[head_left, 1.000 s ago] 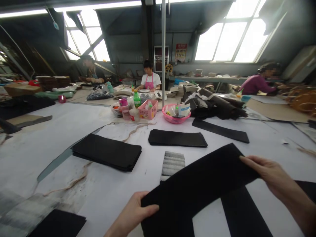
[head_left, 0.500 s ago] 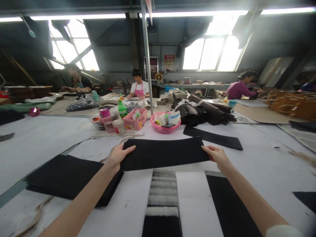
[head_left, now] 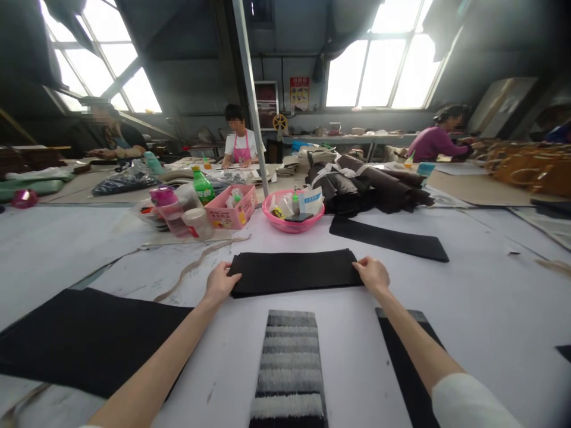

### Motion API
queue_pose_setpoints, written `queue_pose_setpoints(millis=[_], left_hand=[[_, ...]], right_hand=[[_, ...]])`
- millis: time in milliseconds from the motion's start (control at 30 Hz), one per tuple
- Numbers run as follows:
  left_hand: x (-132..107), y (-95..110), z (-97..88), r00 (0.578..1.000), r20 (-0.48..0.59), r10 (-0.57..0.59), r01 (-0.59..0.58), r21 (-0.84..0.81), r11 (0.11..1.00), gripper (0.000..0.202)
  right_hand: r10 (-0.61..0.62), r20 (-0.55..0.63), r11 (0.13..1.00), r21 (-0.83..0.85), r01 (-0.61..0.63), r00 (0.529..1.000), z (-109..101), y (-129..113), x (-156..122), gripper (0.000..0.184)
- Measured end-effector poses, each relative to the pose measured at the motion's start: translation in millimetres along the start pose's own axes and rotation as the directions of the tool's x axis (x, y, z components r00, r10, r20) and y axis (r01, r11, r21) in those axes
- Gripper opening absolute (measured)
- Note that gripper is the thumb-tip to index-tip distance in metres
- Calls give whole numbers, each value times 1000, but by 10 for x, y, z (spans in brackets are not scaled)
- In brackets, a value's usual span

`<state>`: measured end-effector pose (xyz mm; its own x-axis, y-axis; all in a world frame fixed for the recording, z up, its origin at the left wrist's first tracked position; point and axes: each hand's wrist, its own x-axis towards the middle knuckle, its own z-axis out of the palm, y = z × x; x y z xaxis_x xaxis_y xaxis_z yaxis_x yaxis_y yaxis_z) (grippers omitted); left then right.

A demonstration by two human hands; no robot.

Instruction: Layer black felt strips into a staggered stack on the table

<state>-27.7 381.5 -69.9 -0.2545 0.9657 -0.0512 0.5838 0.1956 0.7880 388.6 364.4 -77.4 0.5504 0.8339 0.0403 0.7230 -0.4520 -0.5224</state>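
Note:
A stack of black fabric pieces (head_left: 294, 273), long and slightly curved, lies level between my two hands over the white tabletop (head_left: 352, 345). My left hand (head_left: 222, 282) pinches its left end, thumb on top. At the opposite end, my right hand (head_left: 371, 273) grips the corner between thumb and fingers. Nearer to me is a row of overlapped black pieces with pale grey edge bands (head_left: 289, 356). Another black strip (head_left: 405, 362) lies under my right forearm. To the left rests a large pile of black sheets (head_left: 89, 339), partly behind my left forearm.
A pink basket (head_left: 293, 223) of small items stands beyond the stack, beside a pink box (head_left: 232, 211) and a green bottle (head_left: 203, 185). A single black piece (head_left: 390, 238) lies right of them, before dark rolled material (head_left: 379, 181). A metal pole (head_left: 250, 95) rises behind. Several people sit farther back.
Both hands have brought the black stack lower and closer to the tabletop, and its near edge now sits farther from the banded row. The view has tilted down and shifted.

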Motion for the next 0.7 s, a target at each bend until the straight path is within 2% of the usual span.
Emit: queue_pose_setpoints(millis=[100,200,233,300,367,400,467,533,567,633,700], left_hand=[[-67,49,-9,997,-57,56,-47,140,989,35],[-301,129,-28,981,-93,168,-134,294,946,37],[-423,164,-37,962,-70,265,-222,366,904,36],[-728,240,-64,893,50,447,-421,446,790,33],[-1106,311,-102,821,205,533,-567,399,721,28],[-1313,338,-125,796,272,541,-605,347,716,24],[-1743,357,-176,748,407,524,-639,227,735,15],[-2161,319,-229,727,483,488,-622,163,766,12],[-2354,278,-255,726,496,476,-612,151,776,12],[-2690,166,-301,728,505,463,-602,147,785,12],[-2945,44,-338,731,500,464,-607,166,778,12]], right_hand=[[3,9,1000,-26,-2,1000,-15,-3,0,14],[-26,16,999,-36,27,1000,-94,-26,-85,18],[-45,8,998,-37,45,999,-137,-39,-152,21],[-125,5,992,-28,125,992,-243,-73,-375,26],[-264,63,965,12,264,962,-367,-111,-744,23],[-347,119,938,47,344,930,-431,-126,-983,19],[-497,254,868,133,479,830,-556,-133,-1540,13],[-616,375,786,233,572,693,-656,-94,-2137,8],[-685,418,724,293,625,597,-689,-56,-2424,8],[-769,459,610,318,725,445,-712,54,-2939,20],[-833,420,501,300,812,359,-679,189,-3356,47]])
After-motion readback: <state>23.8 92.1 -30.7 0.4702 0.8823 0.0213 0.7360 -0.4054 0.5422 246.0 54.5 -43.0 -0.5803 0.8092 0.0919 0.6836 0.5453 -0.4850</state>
